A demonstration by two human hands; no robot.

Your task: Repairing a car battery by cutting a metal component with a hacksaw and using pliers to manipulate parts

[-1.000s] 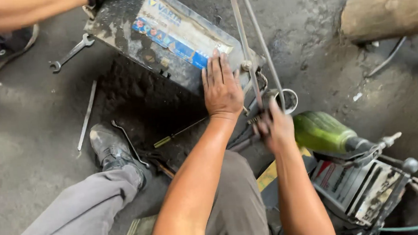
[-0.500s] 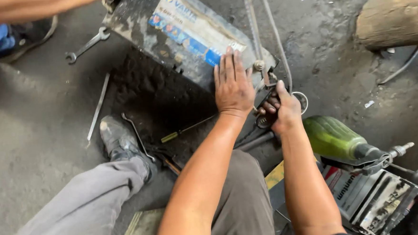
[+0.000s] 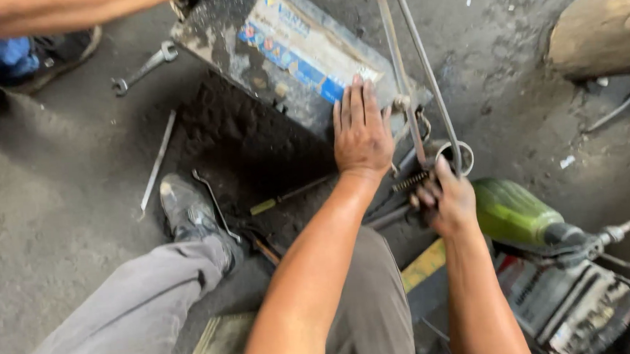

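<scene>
A dirty grey vehicle battery [image 3: 279,49] with a blue and white label lies tilted on the dark ground. My left hand [image 3: 360,128] rests flat on its near corner, fingers together. Just right of it, my right hand [image 3: 445,199] is closed around a small coiled spring and the lower end of thin metal rods [image 3: 414,71] that run up past the battery. Another person's arm [image 3: 62,11] reaches to the battery's far end at the top left.
A green power drill [image 3: 518,213] lies right of my right hand, beside a dark tool case [image 3: 580,307]. A wrench [image 3: 140,67], a metal bar [image 3: 157,160] and a screwdriver [image 3: 287,195] lie on the ground. A log [image 3: 602,29] sits top right. My shoe [image 3: 187,209] is planted left.
My left hand stays on the battery's corner. My right hand has shifted slightly lower on the rods and spring. The view has drifted, moving everything a little to the right and up.
</scene>
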